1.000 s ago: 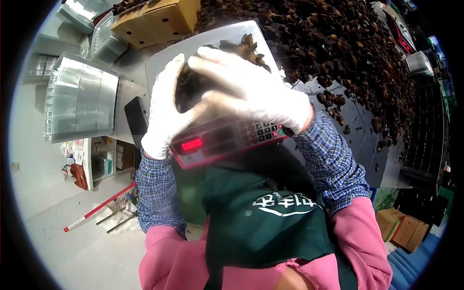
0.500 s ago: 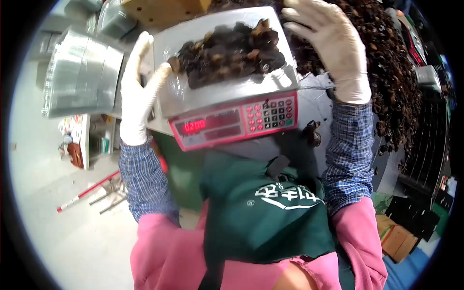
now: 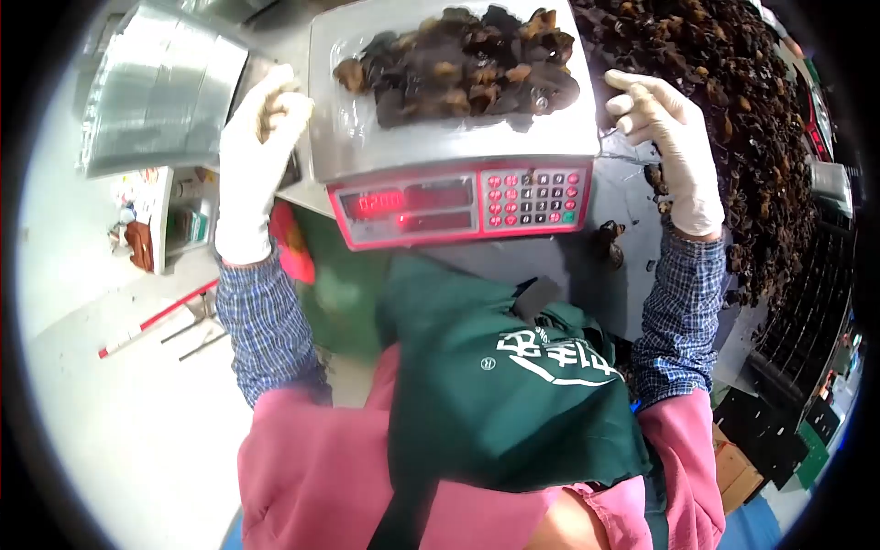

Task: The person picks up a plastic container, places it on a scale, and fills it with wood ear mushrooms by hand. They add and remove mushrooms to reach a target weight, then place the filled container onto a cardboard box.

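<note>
A heap of wet, dark wood-ear-like fungus pieces (image 3: 467, 73) lies in one layer on a clear film on the steel pan of a red-framed digital scale (image 3: 458, 211). Its red display is lit and partly blurred. My left hand (image 3: 261, 151), in a white glove, is off the pan's left edge, fingers loosely bent and nothing visible in them. At the right side my gloved right hand (image 3: 674, 147) hovers clear of the pan, fingers half curled and apart, holding nothing I can see.
A large pile of the same dark pieces (image 3: 724, 137) covers the surface at right. Stacked clear plastic trays (image 3: 165, 92) stand at upper left. One small dark clump (image 3: 610, 243) rests right of the scale. A black grid rack (image 3: 797, 302) is at far right.
Both hands have drawn back from the pan and their fingers have bent inward from a more stretched pose. The view has shifted, so the scale appears higher and less tilted.
</note>
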### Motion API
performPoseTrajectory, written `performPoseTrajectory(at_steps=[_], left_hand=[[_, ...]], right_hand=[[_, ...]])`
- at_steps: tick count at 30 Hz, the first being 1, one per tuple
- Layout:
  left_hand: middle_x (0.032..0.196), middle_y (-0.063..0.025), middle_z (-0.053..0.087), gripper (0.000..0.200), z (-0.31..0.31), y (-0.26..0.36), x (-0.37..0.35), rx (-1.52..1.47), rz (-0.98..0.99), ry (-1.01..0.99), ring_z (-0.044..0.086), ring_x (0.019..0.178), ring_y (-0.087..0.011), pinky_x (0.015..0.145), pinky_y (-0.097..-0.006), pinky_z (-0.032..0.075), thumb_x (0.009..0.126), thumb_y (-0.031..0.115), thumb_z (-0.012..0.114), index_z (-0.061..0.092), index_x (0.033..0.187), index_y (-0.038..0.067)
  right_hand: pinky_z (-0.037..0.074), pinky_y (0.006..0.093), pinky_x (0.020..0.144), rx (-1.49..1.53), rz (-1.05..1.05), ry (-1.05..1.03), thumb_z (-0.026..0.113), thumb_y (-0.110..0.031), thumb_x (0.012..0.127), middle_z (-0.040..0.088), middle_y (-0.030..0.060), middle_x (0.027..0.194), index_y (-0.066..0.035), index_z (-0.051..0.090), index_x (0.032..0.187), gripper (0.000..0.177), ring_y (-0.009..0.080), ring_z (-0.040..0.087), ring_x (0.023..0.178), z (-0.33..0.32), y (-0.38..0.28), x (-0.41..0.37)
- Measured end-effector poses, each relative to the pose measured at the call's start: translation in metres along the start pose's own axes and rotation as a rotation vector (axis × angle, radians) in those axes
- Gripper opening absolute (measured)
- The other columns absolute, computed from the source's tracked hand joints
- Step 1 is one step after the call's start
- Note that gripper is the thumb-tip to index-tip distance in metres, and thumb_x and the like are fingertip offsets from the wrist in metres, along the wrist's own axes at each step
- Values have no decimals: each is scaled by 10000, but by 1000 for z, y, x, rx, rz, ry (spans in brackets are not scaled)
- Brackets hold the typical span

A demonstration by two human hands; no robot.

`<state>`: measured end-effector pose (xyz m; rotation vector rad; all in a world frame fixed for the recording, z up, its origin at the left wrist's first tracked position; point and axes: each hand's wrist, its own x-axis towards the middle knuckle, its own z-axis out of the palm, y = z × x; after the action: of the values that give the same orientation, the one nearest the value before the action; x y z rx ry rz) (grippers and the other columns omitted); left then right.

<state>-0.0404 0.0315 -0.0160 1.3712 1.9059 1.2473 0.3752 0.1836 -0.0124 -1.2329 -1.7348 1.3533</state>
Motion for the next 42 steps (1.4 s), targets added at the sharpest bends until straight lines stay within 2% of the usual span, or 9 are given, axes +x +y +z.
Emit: performPoseTrajectory(at_steps=[7, 13, 17, 20, 26, 32, 36, 40, 42], left_hand=[[848, 7, 627, 566, 20, 9, -5, 19, -125, -139, 528, 689, -48, 632, -209, 448, 953, 67, 705, 527, 1487, 16], [838, 3, 616, 573, 25, 15, -2, 10, -143, -149, 550, 707, -59, 676, -221, 482, 933, 10, 659, 532, 1492, 32], [858, 3, 614, 577, 27, 14, -1, -12, -141, -138, 550, 748, -59, 709, -221, 483, 938, 2, 649, 527, 1501, 38], [902, -3, 641, 597, 27, 12, -4, -8, -142, -95, 548, 760, -58, 727, -220, 483, 934, -11, 663, 520, 1511, 47], [988, -5, 671, 577, 13, 15, -15, -78, -153, -8, 524, 767, -30, 699, -180, 447, 984, 30, 659, 493, 1537, 49], [1025, -13, 691, 560, 8, 20, -15, -33, -128, 60, 517, 764, -37, 702, -192, 451, 978, 17, 657, 524, 1521, 56], [1040, -12, 693, 508, 16, 34, -6, -6, -80, 68, 539, 814, -37, 757, -187, 466, 979, 5, 654, 586, 1477, 76], [1019, -11, 705, 409, 41, 58, 21, 206, 267, 74, 609, 833, -69, 767, -216, 498, 924, -50, 678, 723, 1303, 95], [1081, -89, 720, 405, 57, 70, 34, 247, 397, 2, 687, 934, -191, 845, -310, 540, 908, -44, 651, 742, 1271, 112]], right_hand=[[530, 264, 687, -158, 83, -106, 691, -248, 988, 717, 40, 834, -5, 724, 973, 246, 91, 648, 754, 21, -24, -5], [528, 271, 605, -411, -280, 157, 748, -260, 934, 720, 39, 864, -85, 726, 1126, 260, 119, 644, 652, 34, -37, 2], [575, 315, 723, -696, -642, 233, 791, -193, 862, 649, 48, 1096, -172, 644, 1305, 467, 198, 686, 872, 56, -38, 29], [569, 294, 706, -584, -686, 144, 772, -112, 869, 671, 37, 962, -118, 717, 1170, 306, 169, 669, 805, 61, -21, 48], [542, 241, 710, -262, -273, 83, 689, 44, 893, 743, 17, 1011, -72, 766, 1094, 244, 79, 657, 809, 9, -46, 7], [569, 333, 827, -873, 15, -292, 732, 12, 827, 727, 90, 1003, -90, 734, 1176, 363, 262, 712, 919, -36, -30, -33], [551, 361, 781, -806, -125, -223, 774, -45, 816, 701, 89, 989, -121, 694, 1278, 475, 270, 671, 861, -31, -25, -29], [548, 361, 779, -741, -158, -156, 792, -70, 819, 690, 81, 1013, -131, 674, 1314, 513, 268, 664, 862, -12, -25, -15], [556, 363, 802, -697, -194, -155, 794, -100, 840, 684, 82, 1052, -139, 650, 1352, 533, 275, 671, 895, -5, -19, -12]])
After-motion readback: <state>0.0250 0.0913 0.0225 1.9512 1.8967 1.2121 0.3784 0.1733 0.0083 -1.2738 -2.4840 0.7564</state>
